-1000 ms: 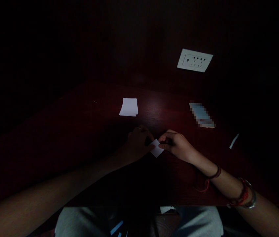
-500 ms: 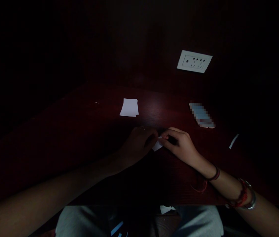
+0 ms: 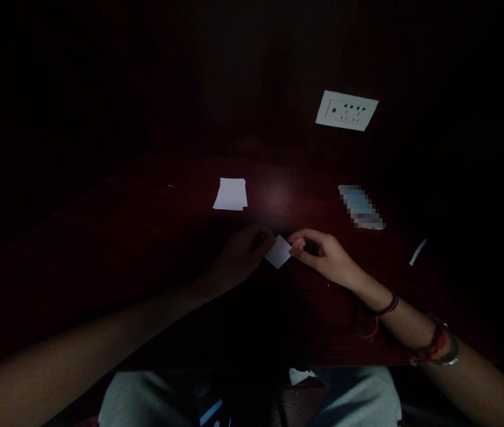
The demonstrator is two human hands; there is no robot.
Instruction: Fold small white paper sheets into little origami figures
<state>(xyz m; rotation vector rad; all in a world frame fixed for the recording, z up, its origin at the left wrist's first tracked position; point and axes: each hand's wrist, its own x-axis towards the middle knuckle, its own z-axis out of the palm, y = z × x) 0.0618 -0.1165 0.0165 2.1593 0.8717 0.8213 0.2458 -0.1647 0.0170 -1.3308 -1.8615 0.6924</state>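
A small white square of paper point(image 3: 279, 252) is turned with one corner toward me, between my two hands just above or on the dark red table. The fingers of my left hand point(image 3: 247, 246) are closed on its left corner; this hand lies in shadow. My right hand point(image 3: 328, 255) pinches the right corner between thumb and fingers. Beyond them, a stack of white paper squares point(image 3: 231, 194) lies on the table, its sheets slightly out of line.
A phone point(image 3: 361, 206) with a blurred screen lies at the right. Nearer the right edge is a narrow white paper strip point(image 3: 418, 252). A wall socket point(image 3: 346, 111) sits on the dark panel behind the table point(image 3: 158, 231). Paper scraps point(image 3: 300, 376) show below the front edge.
My hands have moved apart a little, the left one to the left. More of the paper square shows between them, now seen as a full diamond.
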